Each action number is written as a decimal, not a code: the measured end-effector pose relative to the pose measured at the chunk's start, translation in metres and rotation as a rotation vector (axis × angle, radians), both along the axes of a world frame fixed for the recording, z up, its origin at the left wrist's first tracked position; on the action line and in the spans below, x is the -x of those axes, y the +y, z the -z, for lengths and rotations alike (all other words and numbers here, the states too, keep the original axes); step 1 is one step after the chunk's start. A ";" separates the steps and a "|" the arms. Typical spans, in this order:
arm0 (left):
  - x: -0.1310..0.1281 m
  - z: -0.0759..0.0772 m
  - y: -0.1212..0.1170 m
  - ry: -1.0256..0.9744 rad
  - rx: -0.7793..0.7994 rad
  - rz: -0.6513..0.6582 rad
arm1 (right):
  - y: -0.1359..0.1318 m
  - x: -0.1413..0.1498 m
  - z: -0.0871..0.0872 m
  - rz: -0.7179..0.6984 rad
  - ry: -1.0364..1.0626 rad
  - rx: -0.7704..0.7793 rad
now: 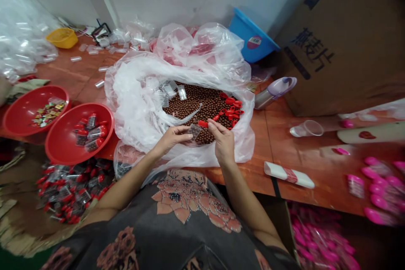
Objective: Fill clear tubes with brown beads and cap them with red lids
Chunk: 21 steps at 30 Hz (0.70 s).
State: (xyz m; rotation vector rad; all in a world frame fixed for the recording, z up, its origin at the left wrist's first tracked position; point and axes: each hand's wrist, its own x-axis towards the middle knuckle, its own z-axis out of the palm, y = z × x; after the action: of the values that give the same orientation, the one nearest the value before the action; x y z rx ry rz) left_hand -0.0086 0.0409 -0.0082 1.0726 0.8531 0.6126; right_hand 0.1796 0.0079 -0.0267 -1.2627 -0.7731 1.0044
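Pinching a small clear container [194, 131] between thumb and fingers of the left hand [173, 138], and a red cap [203, 124] between thumb and forefinger of the right hand [224, 137]. Pressing fingertips nearly together in both grips, with cap and container just beside each other at the tips; impossible to tell whether touching, or whether brown balls [202, 100] seen through the container lie inside or behind. Working above the near side of a white plastic bag [134, 93], spread wide on the tabletop [259, 135] and reaching its near edge. Inside the bag, besides the balls: more clear containers [182, 92] toward the far left, loose red caps [232, 112] along the right. Close against the bag on the left, by the near edge, a red bowl [58, 145] of capped containers, leaving little room there. Farther toward the left end, a second red bowl [15, 114]. Along the far edge, a blue basin [249, 36]. Showing more room on the right, with bare tabletop between the bag and a white roll [289, 175] near the near edge.
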 end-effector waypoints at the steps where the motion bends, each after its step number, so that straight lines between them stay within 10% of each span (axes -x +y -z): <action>1: -0.001 0.000 -0.002 -0.005 -0.009 0.001 | -0.002 0.001 0.000 -0.026 -0.050 -0.029; 14: -0.003 0.009 -0.011 -0.025 -0.105 -0.117 | -0.014 -0.013 0.002 -0.322 -1.014 -0.456; 21: -0.007 0.008 -0.017 -0.060 -0.112 -0.145 | -0.016 -0.007 0.012 -0.211 -1.245 -0.586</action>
State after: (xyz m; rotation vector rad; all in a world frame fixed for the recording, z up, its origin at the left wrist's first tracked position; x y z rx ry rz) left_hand -0.0017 0.0243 -0.0158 1.0945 0.8574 0.8184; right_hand 0.1862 -0.0081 -0.0388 -1.1976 -2.0029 -0.0241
